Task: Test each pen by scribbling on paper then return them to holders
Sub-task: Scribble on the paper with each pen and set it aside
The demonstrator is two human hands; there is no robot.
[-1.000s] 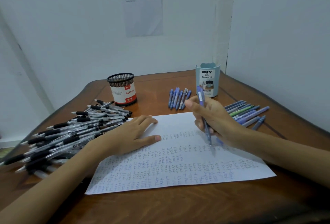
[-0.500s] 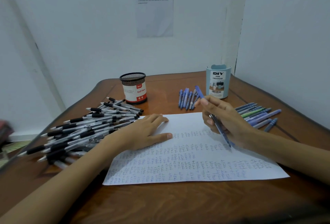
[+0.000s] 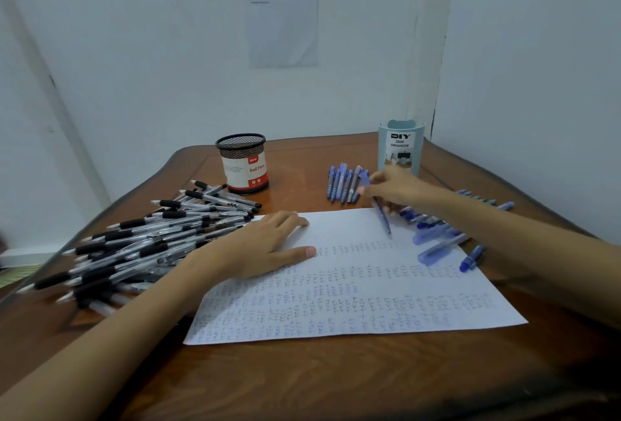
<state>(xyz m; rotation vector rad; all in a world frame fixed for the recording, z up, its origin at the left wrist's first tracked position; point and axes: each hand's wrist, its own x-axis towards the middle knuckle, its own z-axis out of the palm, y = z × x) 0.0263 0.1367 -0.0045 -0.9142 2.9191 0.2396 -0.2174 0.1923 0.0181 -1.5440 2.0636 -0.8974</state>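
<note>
1. The right hand (image 3: pixel 400 187) pinches a blue pen (image 3: pixel 383 219) by its upper barrel. The tip slants down over the sheet of paper (image 3: pixel 353 286) near its 1 o'clock corner.
2. The left hand (image 3: pixel 265 246) lies flat with fingers straight, pressing the sheet at its 10 o'clock side.
3. The pen looks light, stiff and smooth. A mid-barrel grip should steady it for the blue desk organizer (image 3: pixel 400 148), at the hand's 12 o'clock.

A brown wooden table (image 3: pixel 302 383) fills the lower frame. A scribbled sheet of paper (image 3: pixel 369 306) is laid at its centre. Black-gripped pens (image 3: pixel 151 242) are heaped at the left, with a black mesh holder (image 3: pixel 243 165) stood behind them. A pale blue organizer (image 3: pixel 400 146) is set right of centre, a row of blue pens (image 3: pixel 342 183) just left of it. More blue pens (image 3: pixel 440 242) are scattered at the right.
</note>
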